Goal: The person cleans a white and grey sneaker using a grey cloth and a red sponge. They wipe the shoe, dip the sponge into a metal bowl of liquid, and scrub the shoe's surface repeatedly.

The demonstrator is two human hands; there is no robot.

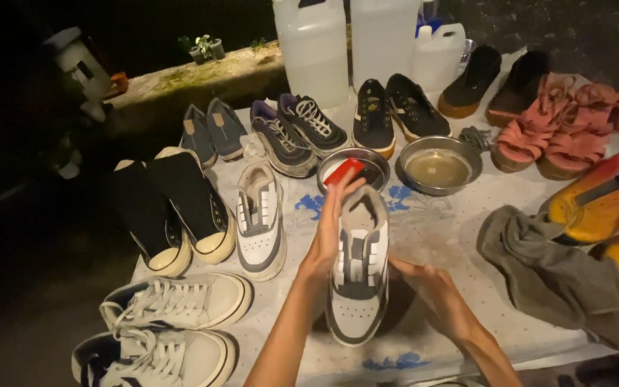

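A grey-and-white sneaker (358,269) is clasped between both hands above the patterned cloth (424,229) covering the table. The left hand (331,229) is laid flat along the shoe's left flank, fingers stretched toward the heel opening, while the right hand (431,283) is cupped under the right side near the toe; how tightly the right fingers are closed cannot be made out, since they are hidden beneath the sole. The shoe's long axis runs away from the body, toe nearest, heel pointing toward a steel bowl (356,170) holding a red object, possibly a brush or soap bar (343,170). That bowl lies just beyond the left fingertips, so the left hand is the nearer. A second steel bowl of cloudy liquid (438,166) is set beside it. The matching sneaker (259,218) stands left, and a crumpled grey rag (549,276) lies right.
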